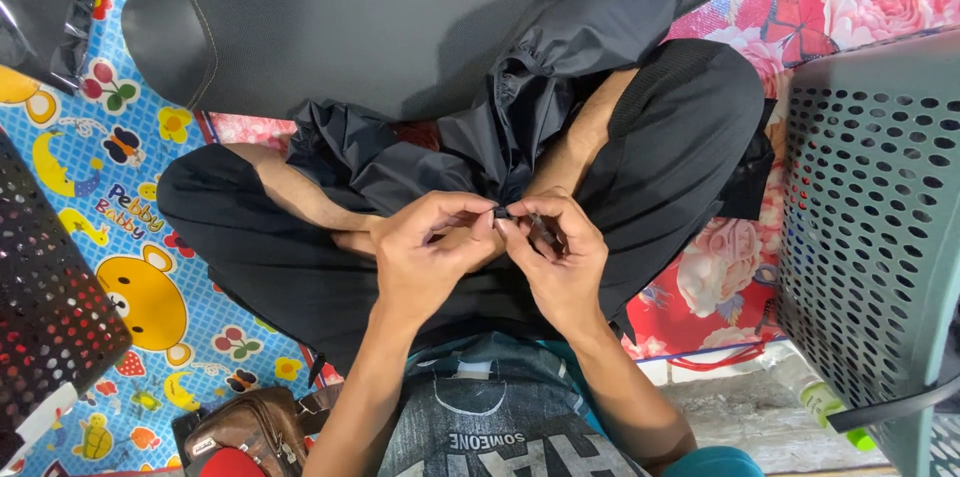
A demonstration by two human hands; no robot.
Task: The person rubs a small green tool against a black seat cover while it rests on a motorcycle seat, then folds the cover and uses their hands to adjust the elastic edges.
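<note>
I sit cross-legged with a dark, shiny garment (520, 107) draped over my lap. My left hand (425, 257) and my right hand (560, 257) meet in front of me. Both pinch a small black part (501, 213) at the garment's edge between thumb and fingertips. A thin dark piece (545, 232) also lies in the fingers of my right hand; what it is I cannot tell.
A large black cushion (330, 17) lies beyond my knees. A grey perforated plastic basket (880, 227) stands at the right, a dark perforated one (40, 297) at the left. A brown bag (245, 432) sits by my left elbow. Colourful printed mats (110, 167) cover the floor.
</note>
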